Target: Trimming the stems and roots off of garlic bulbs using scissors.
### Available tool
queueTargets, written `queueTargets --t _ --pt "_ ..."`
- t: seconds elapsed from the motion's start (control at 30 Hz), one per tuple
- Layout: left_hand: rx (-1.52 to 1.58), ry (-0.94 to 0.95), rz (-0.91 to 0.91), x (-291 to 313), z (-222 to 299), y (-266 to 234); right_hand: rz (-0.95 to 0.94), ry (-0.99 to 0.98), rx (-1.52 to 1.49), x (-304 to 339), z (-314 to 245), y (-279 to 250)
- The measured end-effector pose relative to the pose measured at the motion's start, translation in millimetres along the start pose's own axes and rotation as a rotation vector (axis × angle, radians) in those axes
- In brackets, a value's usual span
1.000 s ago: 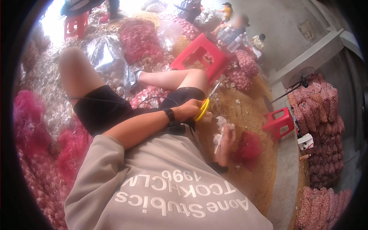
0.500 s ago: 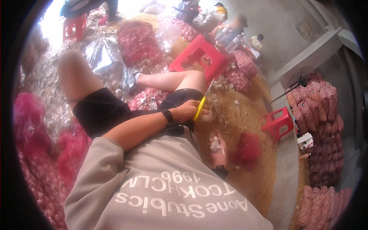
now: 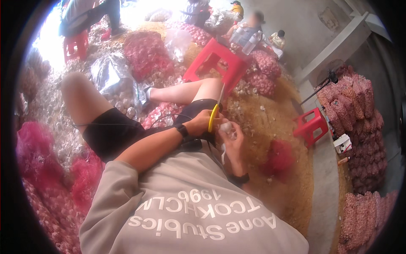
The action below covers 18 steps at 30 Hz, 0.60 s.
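My left hand (image 3: 202, 123), with a dark watch at its wrist, is closed on yellow-handled scissors (image 3: 213, 118). Their thin metal blade points up and away from me. Close beside it, my right hand (image 3: 235, 144) has its fingers curled round a pale garlic bulb (image 3: 226, 127). The bulb lies between the two hands, by the left fingertips; whether those touch it I cannot tell. A whitish strip, perhaps a stem, shows below the right fingers. Both hands are over my lap, by my dark shorts (image 3: 112, 131).
Heaped garlic (image 3: 122, 91) and pink net sacks (image 3: 148, 53) spread ahead and left. A red plastic stool (image 3: 234, 67) lies tipped beyond my leg; another red stool (image 3: 312, 127) is at right. Filled net sacks (image 3: 363, 161) stack along the right. Other people (image 3: 249, 31) sit farther back.
My right hand has risen from lower right, where it lay palm up with garlic, to meet my left hand. The scissors have shifted slightly left and now point more upright.
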<state>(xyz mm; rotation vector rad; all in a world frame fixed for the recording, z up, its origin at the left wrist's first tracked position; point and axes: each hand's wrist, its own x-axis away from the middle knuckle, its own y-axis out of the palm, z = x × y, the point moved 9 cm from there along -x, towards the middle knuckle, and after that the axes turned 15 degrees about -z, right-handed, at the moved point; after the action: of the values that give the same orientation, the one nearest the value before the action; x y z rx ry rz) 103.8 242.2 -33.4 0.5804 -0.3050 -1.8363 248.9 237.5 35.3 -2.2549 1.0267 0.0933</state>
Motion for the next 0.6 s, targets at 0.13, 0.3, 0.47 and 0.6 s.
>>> queueTargets --t 0.13,0.3,0.47,0.6 --pt "-0.009 0.043 0.016 0 8 6 0.010 0.033 -0.048 4 6 2" --pt "0.038 0.085 -0.076 -2 10 12 0.028 0.011 -0.177 10 15 4" --pt "-0.048 0.113 -0.016 1 19 15 0.049 -0.011 -0.233 14 38 -1" --pt "-0.047 0.086 0.093 6 23 7 0.088 0.107 -0.432 23 52 -8"
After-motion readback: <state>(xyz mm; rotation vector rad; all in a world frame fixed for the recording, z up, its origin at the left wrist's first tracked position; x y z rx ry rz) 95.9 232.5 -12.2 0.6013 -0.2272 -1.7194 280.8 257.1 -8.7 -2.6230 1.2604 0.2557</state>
